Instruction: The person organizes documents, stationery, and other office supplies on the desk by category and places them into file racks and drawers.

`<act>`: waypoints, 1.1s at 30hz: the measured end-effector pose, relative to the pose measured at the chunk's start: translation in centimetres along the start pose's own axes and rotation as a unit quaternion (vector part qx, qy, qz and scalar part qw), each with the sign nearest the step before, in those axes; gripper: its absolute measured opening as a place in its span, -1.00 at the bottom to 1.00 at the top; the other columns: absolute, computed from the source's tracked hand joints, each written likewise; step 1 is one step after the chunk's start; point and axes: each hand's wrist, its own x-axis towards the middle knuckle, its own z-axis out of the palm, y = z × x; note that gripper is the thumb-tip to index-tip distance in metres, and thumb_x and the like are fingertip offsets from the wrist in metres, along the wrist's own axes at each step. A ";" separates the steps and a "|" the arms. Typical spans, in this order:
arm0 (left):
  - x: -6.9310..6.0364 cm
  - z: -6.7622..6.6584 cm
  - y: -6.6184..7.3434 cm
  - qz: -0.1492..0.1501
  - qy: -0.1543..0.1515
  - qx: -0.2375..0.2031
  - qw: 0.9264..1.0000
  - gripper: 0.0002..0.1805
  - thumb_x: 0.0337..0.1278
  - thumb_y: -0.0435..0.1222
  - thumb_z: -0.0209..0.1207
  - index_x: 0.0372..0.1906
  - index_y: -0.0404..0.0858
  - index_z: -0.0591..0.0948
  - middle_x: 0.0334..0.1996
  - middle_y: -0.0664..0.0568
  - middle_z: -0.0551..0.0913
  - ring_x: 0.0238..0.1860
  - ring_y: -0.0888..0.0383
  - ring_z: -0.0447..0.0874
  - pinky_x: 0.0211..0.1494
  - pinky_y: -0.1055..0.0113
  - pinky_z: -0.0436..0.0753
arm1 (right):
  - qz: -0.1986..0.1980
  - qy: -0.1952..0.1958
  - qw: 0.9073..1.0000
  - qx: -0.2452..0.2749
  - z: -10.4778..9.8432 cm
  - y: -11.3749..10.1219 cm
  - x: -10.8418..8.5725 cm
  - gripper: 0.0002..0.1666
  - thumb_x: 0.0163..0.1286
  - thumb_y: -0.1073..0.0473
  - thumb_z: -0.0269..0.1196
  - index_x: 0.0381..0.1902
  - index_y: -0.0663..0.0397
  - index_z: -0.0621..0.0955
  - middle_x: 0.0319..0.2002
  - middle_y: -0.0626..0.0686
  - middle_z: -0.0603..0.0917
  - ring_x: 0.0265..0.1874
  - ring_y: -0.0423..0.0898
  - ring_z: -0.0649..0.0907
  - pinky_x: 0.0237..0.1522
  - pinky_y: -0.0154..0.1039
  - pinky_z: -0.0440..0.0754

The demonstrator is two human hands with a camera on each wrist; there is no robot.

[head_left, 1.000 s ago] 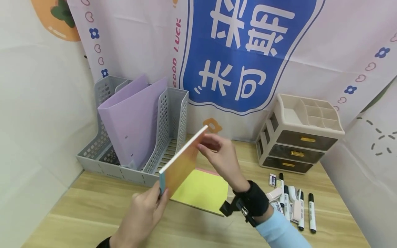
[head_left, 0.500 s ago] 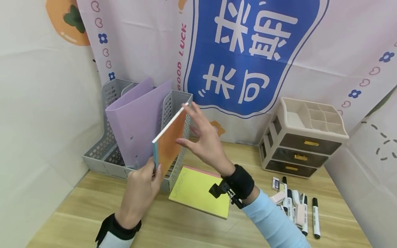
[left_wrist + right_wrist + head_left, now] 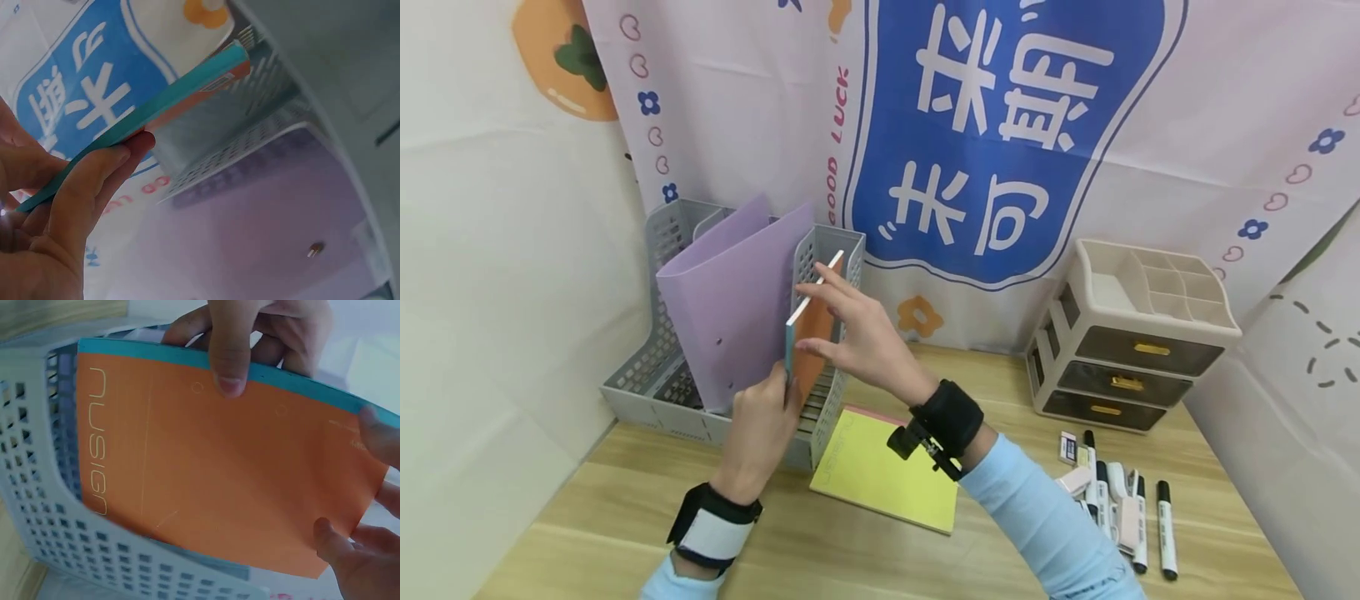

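Note:
An orange notebook (image 3: pixel 817 333) with a teal spine and "NUSIGN" on its cover stands on edge at the rightmost compartment of the grey file rack (image 3: pixel 632 400). Its lower part is inside that compartment, behind the perforated side wall in the right wrist view. My left hand (image 3: pixel 758 433) pinches the teal spine, thumb on the orange cover (image 3: pixel 206 469). With its thumb on the cover and fingers over the upper edge, my right hand (image 3: pixel 871 342) holds the upper end. Left of the notebook, a lilac folder (image 3: pixel 737 308) leans in the middle of the rack.
A yellow notebook (image 3: pixel 887 475) lies flat beside the rack, with a pink edge showing beneath it. At the back right stands a beige drawer organizer (image 3: pixel 1150 321). Several markers (image 3: pixel 1166 529), erasers and other small stationery lie before it. A printed cloth hangs behind.
Both hands have carried the orange notebook up and left, from over the table to the rack's right compartment. The right hand let go of its edge, then took hold again with fingers over the top.

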 end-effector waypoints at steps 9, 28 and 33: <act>1.6 3.4 -1.6 -0.041 -0.083 -0.035 0.995 -0.58 0.26 -0.59 0.08 0.21 -0.57 0.45 -0.72 -0.01 0.44 -0.76 0.24 0.31 -0.72 0.53 0.23 | 0.038 -0.001 0.999 -0.025 2.1 2.9 -0.4 -0.16 0.22 0.09 0.47 0.41 0.11 0.41 0.53 0.20 0.23 -0.74 -0.25 0.22 -0.51 -0.41 0.32; 3.4 8.1 -4.8 -0.092 -0.167 -0.070 0.979 -0.48 0.17 -0.59 0.16 0.26 -0.52 0.39 -0.46 -0.19 0.65 -0.53 0.07 0.60 -0.56 0.28 0.55 | 0.021 0.053 0.993 -0.105 7.1 6.2 -2.6 -0.22 0.30 0.27 0.38 0.41 0.29 0.35 0.47 0.30 0.31 0.31 0.18 0.53 0.08 -0.14 0.72; 3.9 8.8 -5.9 -0.065 -0.162 -0.057 0.983 -0.30 0.10 -0.64 0.18 0.38 -0.53 0.25 -0.09 -0.40 0.66 -0.19 -0.15 0.73 -0.21 0.04 0.74 | 0.005 0.041 0.990 -0.133 7.6 6.9 -2.9 -0.15 0.28 0.28 0.38 0.46 0.29 0.28 0.50 0.28 0.25 0.27 0.13 0.57 0.05 -0.15 0.73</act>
